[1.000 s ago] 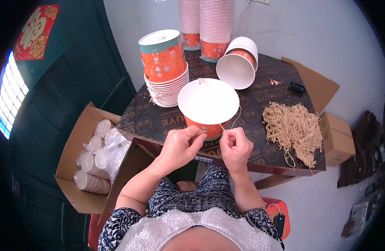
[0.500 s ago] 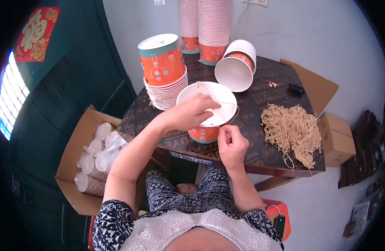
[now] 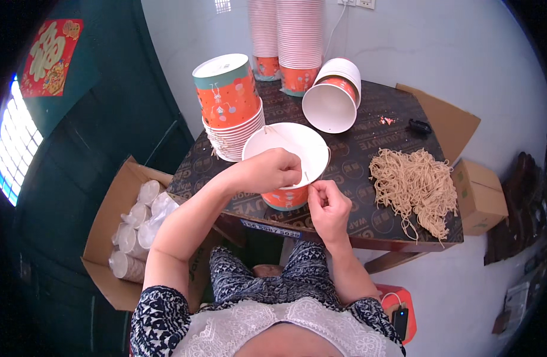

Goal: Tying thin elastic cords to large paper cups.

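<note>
A paper bucket point(image 3: 288, 198), orange and teal outside and white inside, stands upright at the table's near edge. My left hand point(image 3: 270, 169) reaches over its near rim, fingers curled together inside; what they pinch, if anything, is hidden. Against the outer wall, just under the rim, my right hand point(image 3: 329, 202) pinches thumb and forefinger together at the cord. A short bit of beige cord point(image 3: 306, 176) shows inside the wall between my hands. More cord hangs at the far left rim and curves along the right rim.
A nested bucket stack point(image 3: 229, 98) stands upside down at left. Two buckets point(image 3: 330, 107) lie on their sides behind. Tall wrapped stacks point(image 3: 300, 41) line the wall. A heap of beige cords point(image 3: 413, 190) lies right. An open carton point(image 3: 113, 285) with wrapped round pieces sits lower left.
My left hand has drawn back from the bucket's middle to its near wall, and its fingers have curled in. The cord loop at the right has pulled in closer to the rim.
</note>
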Demonstrator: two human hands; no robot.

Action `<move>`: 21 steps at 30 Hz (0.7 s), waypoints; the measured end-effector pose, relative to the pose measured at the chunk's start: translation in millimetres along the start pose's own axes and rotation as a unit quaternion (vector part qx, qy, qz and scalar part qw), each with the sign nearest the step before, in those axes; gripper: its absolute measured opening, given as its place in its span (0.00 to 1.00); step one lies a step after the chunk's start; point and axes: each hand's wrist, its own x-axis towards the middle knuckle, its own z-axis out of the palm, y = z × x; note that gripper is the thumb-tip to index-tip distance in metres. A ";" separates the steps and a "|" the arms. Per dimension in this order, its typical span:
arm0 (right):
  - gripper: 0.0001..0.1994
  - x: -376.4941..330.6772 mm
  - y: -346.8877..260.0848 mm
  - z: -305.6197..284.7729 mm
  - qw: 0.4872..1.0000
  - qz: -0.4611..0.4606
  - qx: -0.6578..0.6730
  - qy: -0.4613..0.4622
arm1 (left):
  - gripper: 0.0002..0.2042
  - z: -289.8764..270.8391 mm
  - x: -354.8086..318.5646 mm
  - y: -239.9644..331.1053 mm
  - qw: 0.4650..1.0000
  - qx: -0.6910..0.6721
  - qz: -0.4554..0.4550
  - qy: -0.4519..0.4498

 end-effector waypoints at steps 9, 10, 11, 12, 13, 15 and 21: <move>0.03 1.9 -1.8 -1.4 1.000 0.016 0.021 -0.011 | 0.17 2.4 -2.8 10.5 0.994 -0.077 -0.072 0.024; 0.03 2.0 -2.1 -1.3 1.000 0.016 0.021 -0.010 | 0.17 1.6 -1.5 9.5 0.994 -0.076 -0.072 0.024; 0.03 2.2 -2.5 -1.2 1.000 0.014 0.021 -0.010 | 0.17 1.2 0.7 7.3 0.998 -0.051 -0.026 0.012; 0.03 2.4 -3.0 -1.2 1.000 0.012 0.022 -0.010 | 0.18 0.8 2.6 5.0 0.999 -0.025 0.021 0.001; 0.03 2.3 -3.6 -1.4 1.000 0.011 0.022 -0.009 | 0.18 0.0 4.8 3.1 0.999 -0.025 0.021 0.001; 0.03 2.1 -4.9 -2.0 1.000 0.014 0.017 -0.012 | 0.18 -0.6 9.2 -1.2 0.998 -0.048 0.019 -0.044; 0.03 0.9 -2.9 -5.7 1.000 0.026 0.007 -0.013 | 0.09 3.0 20.0 4.5 0.998 0.031 0.002 -0.054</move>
